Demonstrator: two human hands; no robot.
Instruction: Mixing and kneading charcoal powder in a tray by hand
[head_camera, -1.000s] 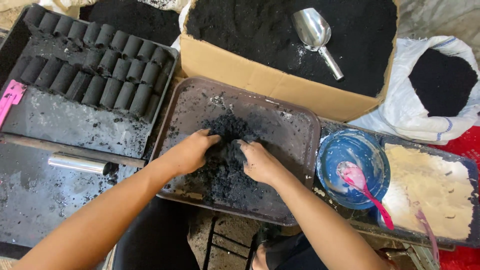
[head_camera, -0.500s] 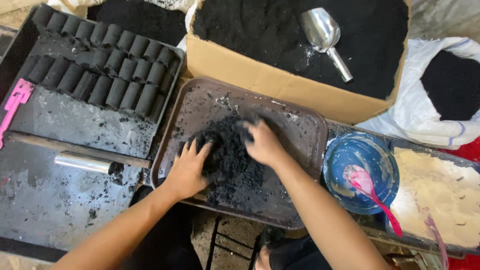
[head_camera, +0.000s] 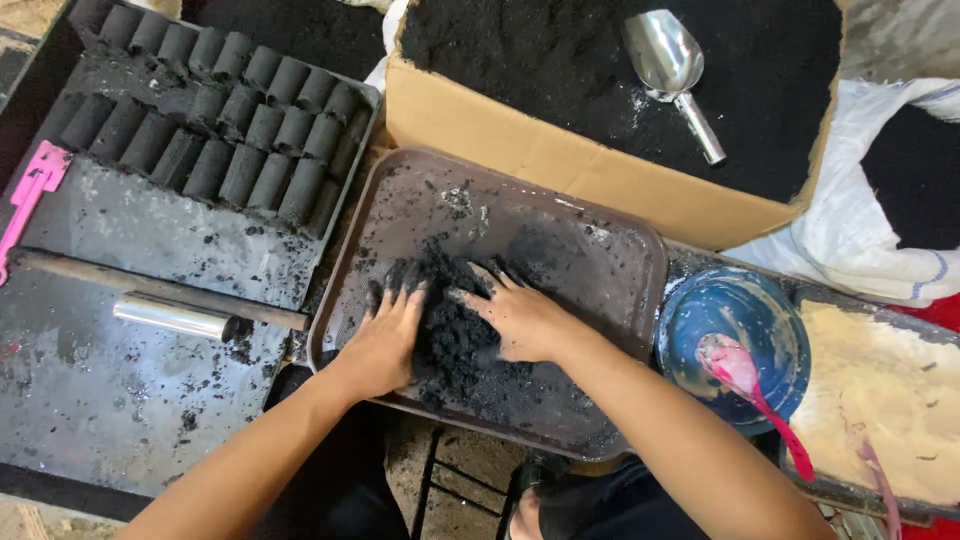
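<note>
A heap of black, damp charcoal mix (head_camera: 447, 322) lies in the middle of a dark brown tray (head_camera: 600, 250). My left hand (head_camera: 385, 338) presses flat against the heap's left side, fingers spread and smeared black. On the heap's right side rests my right hand (head_camera: 517, 315), fingers apart and pointing left into the mix. Neither hand grips anything; both lie open on the pile.
Rows of black cylinders (head_camera: 215, 120) fill a metal tray (head_camera: 200, 245) at the left, beside a pink tool (head_camera: 28, 195) and a steel tube (head_camera: 172, 317). A cardboard box (head_camera: 560, 165) of black powder holds a steel scoop (head_camera: 672, 70). A blue bowl (head_camera: 738, 300) with pink spoon (head_camera: 748, 385) sits right.
Both hands have shifted around the heap, pushing the mix together toward the tray's middle; the right hand has dropped from the heap's far side to its right side. The view has moved slightly.
</note>
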